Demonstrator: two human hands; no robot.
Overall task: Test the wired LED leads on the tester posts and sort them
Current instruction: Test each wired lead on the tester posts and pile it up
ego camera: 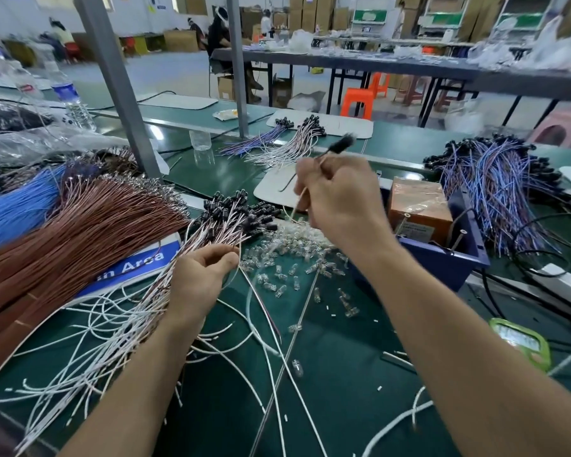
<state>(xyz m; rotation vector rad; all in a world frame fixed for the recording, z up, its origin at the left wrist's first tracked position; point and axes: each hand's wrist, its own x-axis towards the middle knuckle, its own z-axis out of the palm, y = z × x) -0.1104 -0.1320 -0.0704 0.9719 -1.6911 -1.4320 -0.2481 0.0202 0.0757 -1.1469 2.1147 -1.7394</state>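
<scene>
Two hands: both are occupied, and neither is idle.
Right hand [340, 199]: raised just right of centre, with the fingers clenched on one wired LED lead [342, 143]. The lead's black head juts toward 12 o'clock and is blurred. Its pale tail hangs from the fist toward 7 o'clock.
Left hand [200, 278]: at 8 o'clock of the right hand. The thumb and curled fingers pinch wires of the untested bundle [225, 222], white-pink leads whose black heads fan toward 1 o'clock.
Tester [419, 209]: an orange box in a blue tray [442, 262], at 3 o'clock of the right hand. Thin metal posts [402, 224] stand at its near edge.
Step in hand: judged to be one lead singled out and carried in the air, clear of the posts. Whether it has been tested cannot be told.
Next move: if the lead is untested, its bare tail ends need to be set one on each post, which calls for swinging the tail toward 3 o'clock. After that it goes to a pile.
Sorted piles: a white-pink pile [297, 143] and a blue-purple pile [254, 141] lie at 12 o'clock. A large blue-purple heap [495, 189] lies at 2 o'clock.
Writing: a blue sign [139, 263] at 9 o'clock, partly under wires, reads "Area". The tester's label is too small to read.
</scene>
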